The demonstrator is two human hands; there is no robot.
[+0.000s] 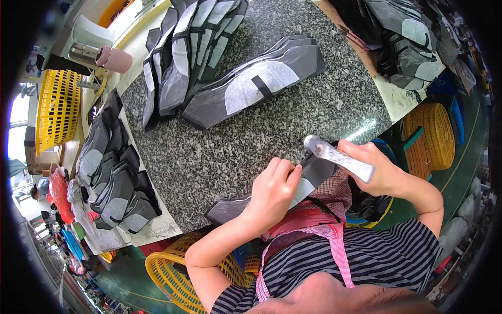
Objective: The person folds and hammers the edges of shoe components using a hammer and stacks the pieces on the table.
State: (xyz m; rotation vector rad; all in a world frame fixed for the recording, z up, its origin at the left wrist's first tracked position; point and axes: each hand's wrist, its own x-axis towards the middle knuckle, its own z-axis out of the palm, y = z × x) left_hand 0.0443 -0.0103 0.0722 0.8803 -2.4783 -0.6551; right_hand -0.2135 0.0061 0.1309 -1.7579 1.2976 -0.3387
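Observation:
A dark grey shaped piece (230, 208) with a pale patch lies along the near edge of the granite slab (209, 157). My left hand (274, 189) is on this piece, its fingers closed near the right part; what they pinch is too small to make out. In my right hand (370, 162) is a silver metal tool (342, 159), shaped like a hammer, its head end over the right end of the piece. Farther back on the slab lies a stack of similar grey pieces (251, 86), with a black strip across the top one's pale patch.
Fanned grey pieces (180, 63) stand at the back left of the slab. More piles lie at the left (112, 178) and upper right (413, 42). Yellow baskets (57, 110) flank the work place, one below the near edge (172, 272). A pink cup (114, 59) is upper left.

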